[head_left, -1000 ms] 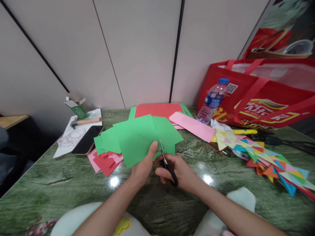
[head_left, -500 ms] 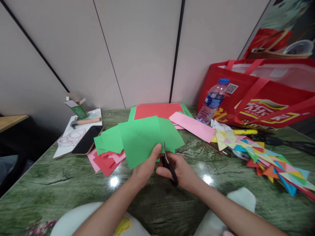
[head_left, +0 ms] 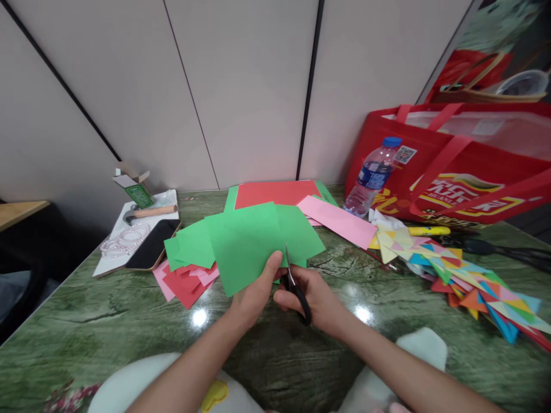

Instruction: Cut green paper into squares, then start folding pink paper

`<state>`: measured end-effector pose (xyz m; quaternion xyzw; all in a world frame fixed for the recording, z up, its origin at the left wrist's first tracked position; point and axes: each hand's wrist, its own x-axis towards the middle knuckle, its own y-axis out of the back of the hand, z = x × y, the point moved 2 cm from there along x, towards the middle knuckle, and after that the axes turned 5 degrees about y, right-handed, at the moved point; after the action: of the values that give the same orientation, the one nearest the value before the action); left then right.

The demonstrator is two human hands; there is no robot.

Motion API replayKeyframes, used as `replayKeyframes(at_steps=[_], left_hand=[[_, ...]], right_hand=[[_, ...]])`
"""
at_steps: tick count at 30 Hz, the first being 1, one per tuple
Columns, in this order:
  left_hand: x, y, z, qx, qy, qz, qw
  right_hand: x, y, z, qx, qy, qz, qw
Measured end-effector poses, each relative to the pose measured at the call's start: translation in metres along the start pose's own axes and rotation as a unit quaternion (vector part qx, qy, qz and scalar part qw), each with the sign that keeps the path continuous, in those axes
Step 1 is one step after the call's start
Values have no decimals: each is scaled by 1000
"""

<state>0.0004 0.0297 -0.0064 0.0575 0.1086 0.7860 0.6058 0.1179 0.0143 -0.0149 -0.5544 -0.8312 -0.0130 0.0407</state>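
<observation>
A sheet of green paper is held up in front of me by my left hand, its thumb pressed on the near face. Scissors with black handles are in my right hand, blades pointing up at the sheet. The blades lie along a slit, and the part of the paper right of it leans away. Behind on the left lie smaller green pieces over red and pink pieces. My left fingers are hidden behind the sheet.
A red sheet lies on green paper by the wall, with pink strips beside it. At right are a water bottle, a red bag and folded colourful paper. A hammer and phone are at left.
The right part of the green paper has shifted slightly right, and the slit beside the blades looks a little wider. Both hands keep nearly the same place.
</observation>
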Motion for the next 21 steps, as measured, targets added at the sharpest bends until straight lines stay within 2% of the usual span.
replayKeyframes(at_steps=[5,13,18,21], left_hand=[[-1,0,2,18,3,-23,1000],[-2,-1,2,-11,22,-18,1000],[-3,-2,4,-18,45,-37,998],[-3,-1,4,-16,36,-39,998]], right_hand=[[0,0,2,3,-10,3,1000],[0,-1,4,20,-11,5,1000],[0,-1,5,27,-17,9,999],[0,0,5,25,-22,15,999]])
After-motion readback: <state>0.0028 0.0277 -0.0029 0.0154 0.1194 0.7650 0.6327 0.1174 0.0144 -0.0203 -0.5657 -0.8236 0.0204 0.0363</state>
